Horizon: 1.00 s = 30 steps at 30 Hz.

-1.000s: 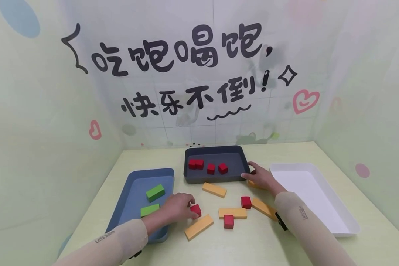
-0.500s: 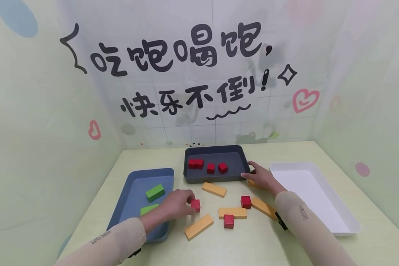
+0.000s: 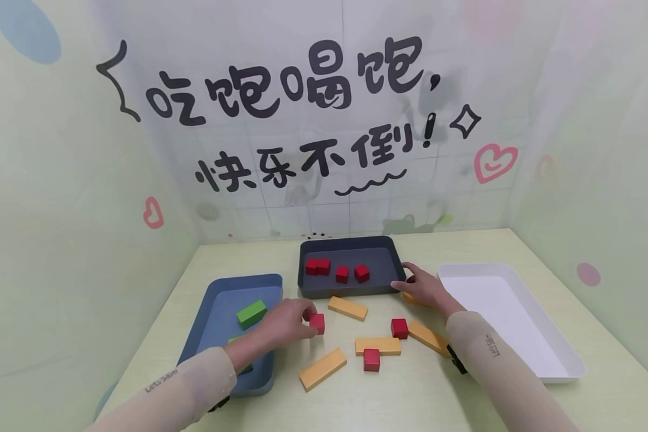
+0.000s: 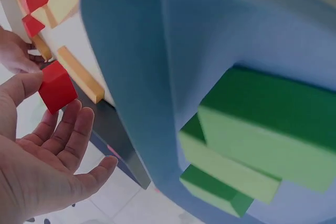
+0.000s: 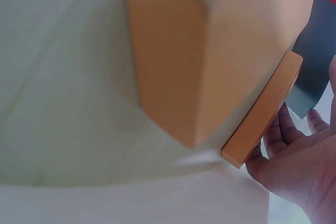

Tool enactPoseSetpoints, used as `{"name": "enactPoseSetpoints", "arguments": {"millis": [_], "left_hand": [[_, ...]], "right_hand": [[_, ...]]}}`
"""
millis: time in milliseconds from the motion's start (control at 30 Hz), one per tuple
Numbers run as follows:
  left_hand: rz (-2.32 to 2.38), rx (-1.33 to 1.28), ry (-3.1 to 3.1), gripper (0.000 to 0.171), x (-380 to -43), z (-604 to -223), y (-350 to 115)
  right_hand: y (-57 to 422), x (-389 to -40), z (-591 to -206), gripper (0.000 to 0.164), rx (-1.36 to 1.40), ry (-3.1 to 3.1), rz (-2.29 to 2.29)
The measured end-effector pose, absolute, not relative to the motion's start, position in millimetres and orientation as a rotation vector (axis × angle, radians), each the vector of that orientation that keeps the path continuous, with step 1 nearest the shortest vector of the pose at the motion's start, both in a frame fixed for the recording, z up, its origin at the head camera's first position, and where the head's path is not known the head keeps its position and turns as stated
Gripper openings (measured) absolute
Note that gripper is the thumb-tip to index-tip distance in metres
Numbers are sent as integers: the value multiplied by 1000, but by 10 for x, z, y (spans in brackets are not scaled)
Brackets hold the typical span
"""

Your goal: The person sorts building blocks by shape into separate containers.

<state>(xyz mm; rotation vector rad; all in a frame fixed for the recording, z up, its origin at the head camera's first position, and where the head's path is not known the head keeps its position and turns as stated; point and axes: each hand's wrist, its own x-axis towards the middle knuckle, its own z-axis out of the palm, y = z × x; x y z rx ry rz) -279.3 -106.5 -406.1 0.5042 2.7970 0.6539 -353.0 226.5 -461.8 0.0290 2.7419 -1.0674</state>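
Red cube [image 3: 317, 324] pinched in left grip [image 3: 287, 324], free gap before dark tray [image 3: 351, 292], right grip [image 3: 422, 287] at its edge, hold unclear

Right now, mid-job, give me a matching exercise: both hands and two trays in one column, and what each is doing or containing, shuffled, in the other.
Column one:
1. Left hand
2. Right hand
3. Blue tray
4. Dark tray

Column two:
A. contains four red cubes
B. at a tray's right front corner
C. pinching a red cube
D. contains green blocks

Pairs: 1-C, 2-B, 3-D, 4-A.
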Motion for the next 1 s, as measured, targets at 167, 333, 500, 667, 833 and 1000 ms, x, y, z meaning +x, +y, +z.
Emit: {"name": "enactPoseSetpoints", "arguments": {"millis": [167, 333, 500, 667, 833, 1000], "left_hand": [[660, 479, 2825, 30, -2901, -3974, -1034], [672, 488, 2890, 28, -3049, -3868, -1015], [700, 459, 2943, 27, -3217, -3752, -989], [699, 409, 2982, 32, -3421, -3661, -896], [702, 338, 3025, 32, -3612, -3633, -799], [714, 222, 3049, 30, -3772, -3651, -729]], "right_hand": [[2267, -3530, -4617, 73, 33, 2739, -1074], [2262, -3532, -4613, 74, 39, 2736, -1075], [2260, -3527, -4602, 74, 36, 2737, -1077], [2276, -3523, -4598, 76, 48, 2728, -1088], [2276, -3509, -4588, 75, 57, 2723, -1101], [2265, -3513, -4593, 73, 53, 2725, -1107]]}}
